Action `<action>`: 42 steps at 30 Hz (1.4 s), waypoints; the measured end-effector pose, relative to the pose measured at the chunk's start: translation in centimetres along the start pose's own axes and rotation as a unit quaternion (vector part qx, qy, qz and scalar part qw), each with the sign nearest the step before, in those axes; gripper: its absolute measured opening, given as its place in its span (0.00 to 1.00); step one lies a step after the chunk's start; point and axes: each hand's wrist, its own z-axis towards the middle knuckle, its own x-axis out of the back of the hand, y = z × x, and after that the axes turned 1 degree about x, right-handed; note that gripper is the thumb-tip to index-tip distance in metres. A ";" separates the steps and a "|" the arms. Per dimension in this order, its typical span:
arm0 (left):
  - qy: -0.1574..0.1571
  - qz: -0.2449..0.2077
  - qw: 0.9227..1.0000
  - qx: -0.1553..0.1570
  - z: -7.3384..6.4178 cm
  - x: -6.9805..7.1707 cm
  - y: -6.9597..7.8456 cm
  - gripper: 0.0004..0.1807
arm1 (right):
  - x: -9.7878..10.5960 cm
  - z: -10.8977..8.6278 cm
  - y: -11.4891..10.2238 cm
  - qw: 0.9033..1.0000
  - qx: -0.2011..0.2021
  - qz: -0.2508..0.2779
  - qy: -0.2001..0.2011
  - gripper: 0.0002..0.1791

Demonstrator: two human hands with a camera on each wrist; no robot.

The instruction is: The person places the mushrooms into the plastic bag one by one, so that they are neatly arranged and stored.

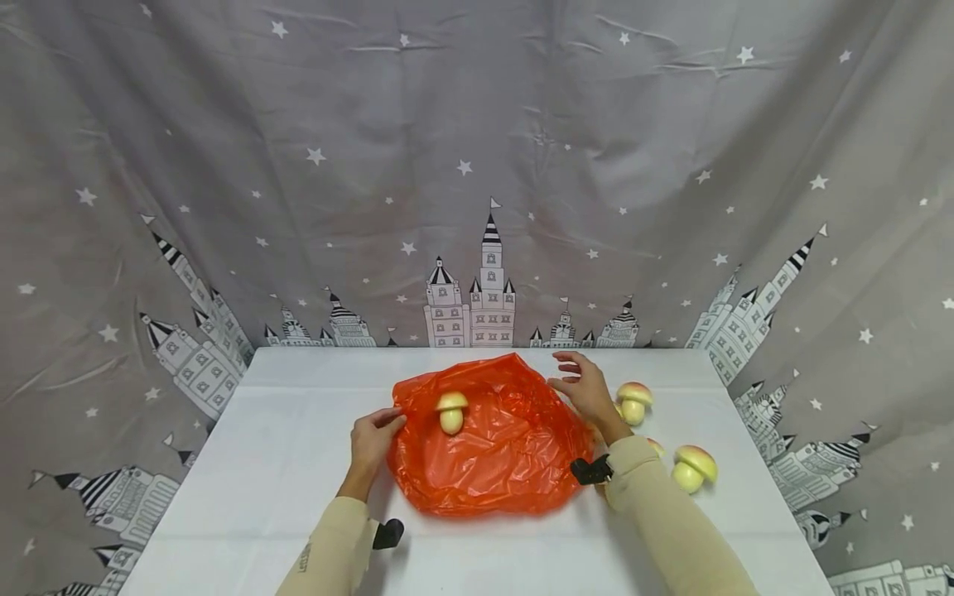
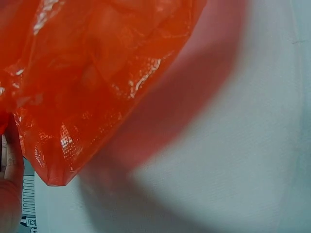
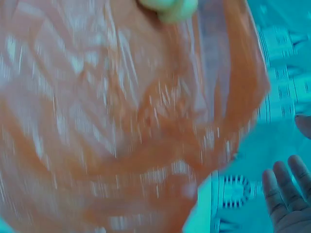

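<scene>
1. One toy mushroom (image 1: 451, 410) already sits on the orange plastic bag (image 1: 492, 447), just beside the left hand (image 1: 373, 443) and a bit past its fingertips. It looks like it is inside the bag's mouth, but the plastic is crumpled, so I cannot be sure it is not just lying on top.

2. More mushrooms wait on the white table (image 1: 283, 463) on the outer side of the right hand (image 1: 585, 393) – one (image 1: 634, 402) close to the hand, one (image 1: 695, 468) out beside the sleeve, and a bit of another (image 1: 656, 447) peeking from behind the forearm. So I would say the work has begun and most of it is left.

3. The left hand pinches the near-left edge of the bag. Its fingers curl onto the rim, and the left wrist view shows the plastic (image 2: 92, 82) held up off the table with a shadow under it.

4. The right hand is spread out, fingers apart and a little bent, holding nothing. It hovers at the far right edge of the bag. The right wrist view is blurry, but it shows fingers (image 3: 286, 194) loose and free beside the orange plastic (image 3: 121, 121).

5. Both forearms reach forward from the near side of the table, with the bag lying between the two hands.
</scene>
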 end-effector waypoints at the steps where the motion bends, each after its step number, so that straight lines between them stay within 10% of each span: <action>1: 0.000 -0.001 1.000 0.000 0.0 0.0 0.0 0.16 | 0.6 0.0 0.3 1.000 0.004 -0.011 0.004 0.27; 19: 0.007 0.004 1.000 0.014 -0.2 0.1 0.4 0.15 | 9.2 -1.3 5.3 0.991 -0.053 -0.123 0.020 0.30; 42: 0.006 0.024 1.000 0.010 -0.4 0.7 0.6 0.15 | 9.7 -3.2 9.4 0.977 -0.092 -0.191 -0.007 0.32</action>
